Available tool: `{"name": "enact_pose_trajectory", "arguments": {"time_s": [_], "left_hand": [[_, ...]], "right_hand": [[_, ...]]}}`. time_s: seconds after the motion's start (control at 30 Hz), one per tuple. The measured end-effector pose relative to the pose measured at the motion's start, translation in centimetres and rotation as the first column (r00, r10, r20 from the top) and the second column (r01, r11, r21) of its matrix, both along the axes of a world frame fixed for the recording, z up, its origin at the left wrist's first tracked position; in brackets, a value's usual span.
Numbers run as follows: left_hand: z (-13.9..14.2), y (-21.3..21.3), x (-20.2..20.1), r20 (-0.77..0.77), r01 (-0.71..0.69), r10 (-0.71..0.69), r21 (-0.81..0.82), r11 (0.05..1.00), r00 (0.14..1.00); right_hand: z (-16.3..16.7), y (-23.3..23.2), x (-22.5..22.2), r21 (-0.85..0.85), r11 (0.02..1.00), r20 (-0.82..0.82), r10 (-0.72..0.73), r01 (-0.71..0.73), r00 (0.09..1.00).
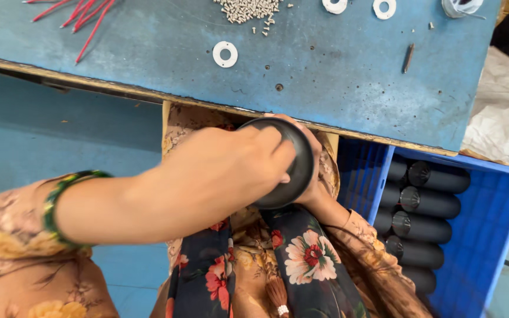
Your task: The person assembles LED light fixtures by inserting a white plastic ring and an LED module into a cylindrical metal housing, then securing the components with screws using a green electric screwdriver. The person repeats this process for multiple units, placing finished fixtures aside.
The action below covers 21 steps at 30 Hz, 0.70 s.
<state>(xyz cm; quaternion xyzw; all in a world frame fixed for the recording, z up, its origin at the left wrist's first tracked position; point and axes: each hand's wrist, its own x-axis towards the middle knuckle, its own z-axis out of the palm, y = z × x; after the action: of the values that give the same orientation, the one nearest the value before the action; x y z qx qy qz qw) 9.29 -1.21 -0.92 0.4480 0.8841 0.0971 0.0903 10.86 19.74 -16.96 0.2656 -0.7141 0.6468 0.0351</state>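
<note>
Blue bench [337,76] fills the top of the view; below its near edge, over the lap, both hands grip a black cylinder [293,176]. Right of it, a blue crate [490,235] holds more black tubes [425,227]. The left hand [231,171] wraps fingers over the rim; the right hand [313,147] cups behind. White washers [225,54] and pellets [248,9] lie on the bench. A slack grip could likely drop the cylinder to the floor.
</note>
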Motion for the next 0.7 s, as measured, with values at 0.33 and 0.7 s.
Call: {"name": "enact_pose_trajectory", "arguments": {"time_s": [0.33,0.7], "left_hand": [[-1.1,-3.4,0.2,-0.364,0.180,-0.143,0.071,0.981,0.921],[-2.3,-3.3,1.1,-0.442,0.163,-0.146,0.002,0.987,0.885]], "right_hand": [[0.9,-1.4,-1.2,-0.249,0.948,-0.204,0.148,-0.198,0.968],[-0.8,-1.4,-0.5,-0.073,0.983,-0.151,0.158,-0.170,0.976]]}}
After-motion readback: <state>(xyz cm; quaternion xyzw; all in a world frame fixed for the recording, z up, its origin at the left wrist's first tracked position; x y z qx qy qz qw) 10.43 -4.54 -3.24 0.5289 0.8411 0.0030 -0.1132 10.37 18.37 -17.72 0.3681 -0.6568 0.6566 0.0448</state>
